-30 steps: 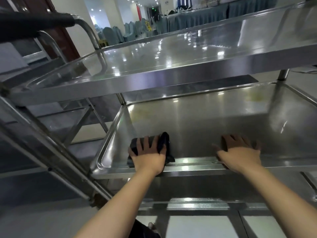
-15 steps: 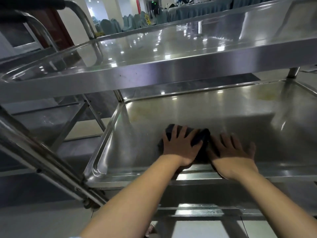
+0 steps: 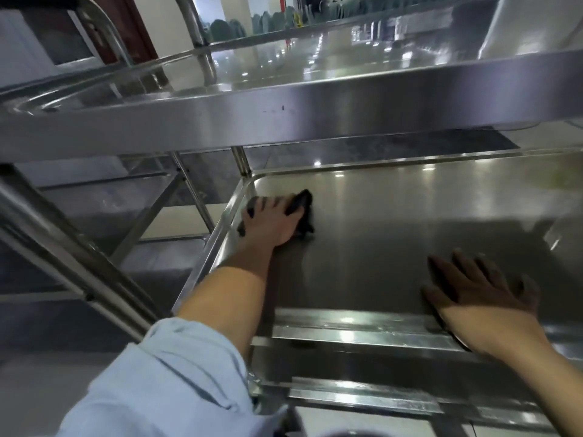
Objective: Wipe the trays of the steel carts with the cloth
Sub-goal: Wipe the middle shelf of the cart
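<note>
Two hands in frame, one cloth, two cart trays fully identifiable.

Left hand: fingers spread and laid flat on top of a dark cloth, pressing it down onto the middle tray. No curl round the cloth is visible; the fingers lie straight across it. Cloth is bunched, one piece only, dark edges showing past the fingertips and on the thumb side. It sits in the tray's far left corner, just beside the left rim and near the back rim. Whether it touches the left rim, I cannot tell.

Right hand: fingers spread, palm down, resting flat on the same tray close to its near edge. It holds nothing. The hand is in shadow. The two hands are well apart, the left one deeper in the tray, the right one near the front.

Top tray: one, above the middle tray, its front edge crossing the whole view; its surface is shiny with many light reflections.

One light blue sleeve covers the left upper arm, pushed up above the forearm; the right forearm is bare.

One upright post joins the two trays at the back left corner. Left of this cart stands a second steel frame with its own shelves and slanted tubing. One dark red door shows at upper left.
</note>
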